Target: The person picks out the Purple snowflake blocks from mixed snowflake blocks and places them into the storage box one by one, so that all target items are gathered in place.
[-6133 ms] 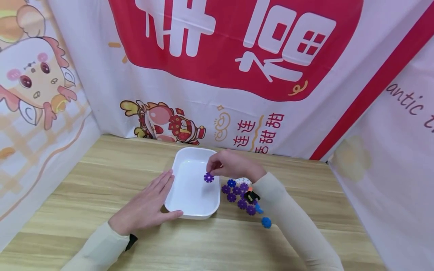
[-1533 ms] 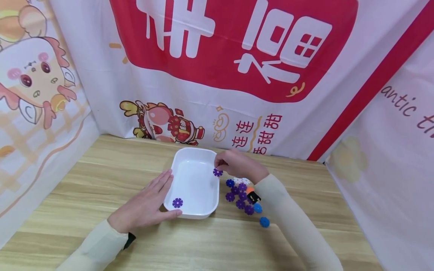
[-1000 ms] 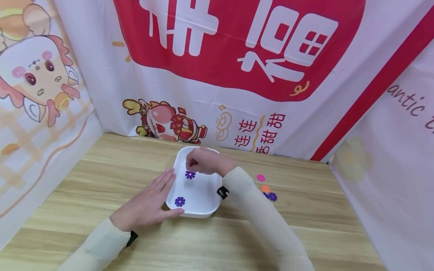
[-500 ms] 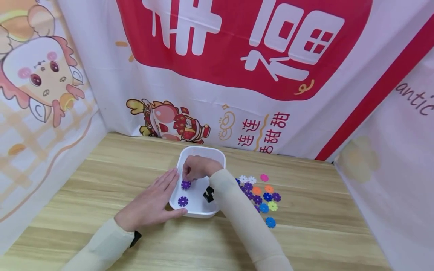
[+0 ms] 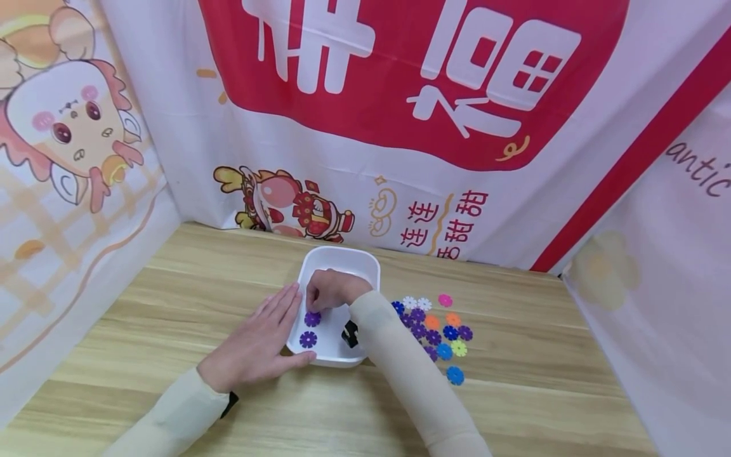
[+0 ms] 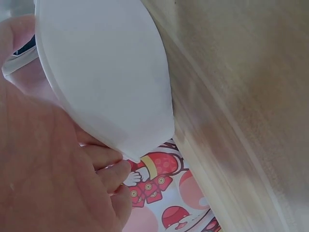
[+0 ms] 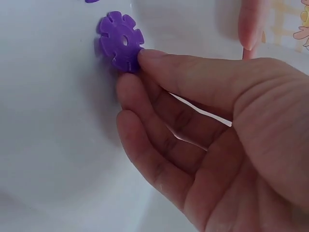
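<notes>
A white rectangular tray (image 5: 365,254) stands on the wooden table. My left hand (image 5: 257,343) rests against its left side, fingers along the rim and thumb at the near corner; the left wrist view shows the fingertips touching the tray's edge. Inside the tray, my right hand (image 5: 331,289) pinches a purple notched snowflake disc (image 7: 120,41) between thumb and fingers, low over the tray's floor near the left wall. Another purple snowflake disc (image 5: 308,339) lies flat in the near left corner. Whether the held disc touches the floor I cannot tell.
Right of the tray lies a loose spread of snowflake discs: purple, dark blue, white, an orange disc (image 5: 453,319), a pink disc (image 5: 445,300), a yellow-green disc (image 5: 459,348) and a light blue disc (image 5: 455,375). The right sleeve covers part of it. Printed curtains (image 5: 354,152) stand behind.
One purple disc came to lie in the near left corner. My right hand then brought a second from the right side into the tray and lowered it leftward. The left hand stayed at the rim.
</notes>
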Tool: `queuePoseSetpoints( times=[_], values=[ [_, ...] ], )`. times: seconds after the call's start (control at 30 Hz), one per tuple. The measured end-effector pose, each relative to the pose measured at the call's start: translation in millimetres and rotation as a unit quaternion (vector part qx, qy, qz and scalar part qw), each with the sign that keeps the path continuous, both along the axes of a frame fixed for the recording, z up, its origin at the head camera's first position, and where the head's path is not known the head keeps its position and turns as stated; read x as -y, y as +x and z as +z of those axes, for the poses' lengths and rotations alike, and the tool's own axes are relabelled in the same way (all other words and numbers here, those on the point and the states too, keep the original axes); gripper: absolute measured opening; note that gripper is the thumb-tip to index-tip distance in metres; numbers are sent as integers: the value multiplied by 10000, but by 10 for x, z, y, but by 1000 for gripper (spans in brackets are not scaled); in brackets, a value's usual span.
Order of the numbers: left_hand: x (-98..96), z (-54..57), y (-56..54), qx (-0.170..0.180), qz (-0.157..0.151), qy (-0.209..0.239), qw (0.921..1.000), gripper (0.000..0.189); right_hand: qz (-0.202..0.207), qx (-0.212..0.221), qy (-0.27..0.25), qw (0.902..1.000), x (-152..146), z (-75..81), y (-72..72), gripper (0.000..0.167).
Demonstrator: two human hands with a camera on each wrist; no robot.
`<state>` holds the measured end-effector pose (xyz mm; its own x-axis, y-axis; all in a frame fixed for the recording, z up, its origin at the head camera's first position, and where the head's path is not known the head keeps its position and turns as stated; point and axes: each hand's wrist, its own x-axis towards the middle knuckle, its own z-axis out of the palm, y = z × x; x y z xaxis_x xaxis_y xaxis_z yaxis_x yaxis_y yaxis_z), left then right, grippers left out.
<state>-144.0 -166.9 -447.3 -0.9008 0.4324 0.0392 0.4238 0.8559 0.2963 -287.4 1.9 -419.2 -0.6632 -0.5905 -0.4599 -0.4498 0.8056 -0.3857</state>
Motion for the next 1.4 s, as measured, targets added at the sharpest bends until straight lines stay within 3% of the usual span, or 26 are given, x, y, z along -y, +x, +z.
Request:
queuePoseSetpoints(
  times=[0.23, 0.4, 0.63, 0.9, 1.03, 1.4],
  values=[
    [-4, -22, 32, -62, -20, 40, 10000, 114, 74, -24, 20, 10000, -59, 39, 16, 9],
    [-31, -15, 20, -116, 37, 83, 9999, 115, 241, -153, 61, 9996, -206, 215, -28, 14],
    [-95, -45, -26, -192, 51, 30, 9998, 113, 719, -840, -321, 9933, -769, 573, -11, 20],
    [-136, -81, -26, -229, 86, 8, 9997, 114, 560, -1191, -174, 9911, -1522, 776, 86, 19],
    [-130, -91, -28, -254, 86, -45, 9996, 114, 550, -1393, -140, 9886, -1769, 664, 182, 20],
    [-124, -86, -36, -87, 120, -90, 9998, 115, 898, -1641, -990, 9773, -2097, 12, 492, 33]
  ],
)
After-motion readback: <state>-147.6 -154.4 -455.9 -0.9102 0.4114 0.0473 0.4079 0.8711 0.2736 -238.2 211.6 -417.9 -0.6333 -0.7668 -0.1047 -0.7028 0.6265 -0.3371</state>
